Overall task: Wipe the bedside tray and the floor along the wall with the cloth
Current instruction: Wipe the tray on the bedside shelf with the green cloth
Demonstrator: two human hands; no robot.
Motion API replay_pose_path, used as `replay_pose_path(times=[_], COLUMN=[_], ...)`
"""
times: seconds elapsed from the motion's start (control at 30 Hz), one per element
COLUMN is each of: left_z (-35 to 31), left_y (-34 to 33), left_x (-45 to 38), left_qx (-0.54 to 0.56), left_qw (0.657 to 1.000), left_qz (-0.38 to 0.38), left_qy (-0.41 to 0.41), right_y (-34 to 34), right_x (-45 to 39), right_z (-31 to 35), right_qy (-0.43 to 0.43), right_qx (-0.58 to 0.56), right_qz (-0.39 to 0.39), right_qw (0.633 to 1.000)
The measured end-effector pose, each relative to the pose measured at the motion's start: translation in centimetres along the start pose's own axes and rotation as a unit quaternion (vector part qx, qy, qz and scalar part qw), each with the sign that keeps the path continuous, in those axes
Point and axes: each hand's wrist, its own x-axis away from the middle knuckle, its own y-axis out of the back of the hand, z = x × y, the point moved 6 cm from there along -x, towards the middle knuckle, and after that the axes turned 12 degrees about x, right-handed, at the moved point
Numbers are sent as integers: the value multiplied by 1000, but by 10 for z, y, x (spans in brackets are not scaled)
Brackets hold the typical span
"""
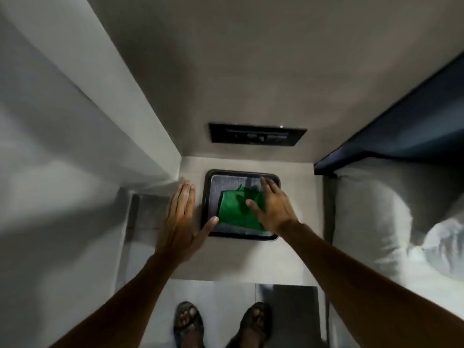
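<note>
A dark square tray point(207, 197) with a raised rim sits on the pale bedside surface, close to the back wall. A green cloth point(231, 212) lies flat inside it, covering its middle and lower part. My right hand point(272, 207) is spread over the right side of the cloth, fingers apart; whether it presses the cloth I cannot tell. My left hand point(182, 217) lies flat beside the tray's left edge, its thumb touching the rim.
A black switch panel point(256, 134) is set in the back wall above the tray. A white wall runs along the left. A bed with white pillows point(371, 222) and a dark headboard point(411, 131) fills the right. My sandalled feet point(221, 325) stand on the grey floor below.
</note>
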Motion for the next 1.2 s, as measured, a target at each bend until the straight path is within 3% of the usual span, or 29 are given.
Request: replay_pose_path(times=[0.13,0.23,0.43,0.73,0.87,1.2], left_z=[43,63,76,83,82,87], left_y=[-39,-63,-82,-88,-86,-52], left_x=[3,16,19,22,24,77], left_qx=[-15,-16,-58,-77,-49,104], left_qw=[999,999,998,997,999,989], left_qz=[10,3,4,8,-4,-87], left_qy=[39,29,10,-7,-2,55], right_y=[-35,-48,-45,-41,-31,-16], right_x=[-33,-37,-52,-50,-31,37], right_z=[-18,-24,-28,-13,-5,18], right_qy=[21,41,20,90,114,81], right_qx=[67,123,88,137,122,-35], right_qz=[18,-11,17,34,50,-44], right_qw=[997,992,996,986,985,995])
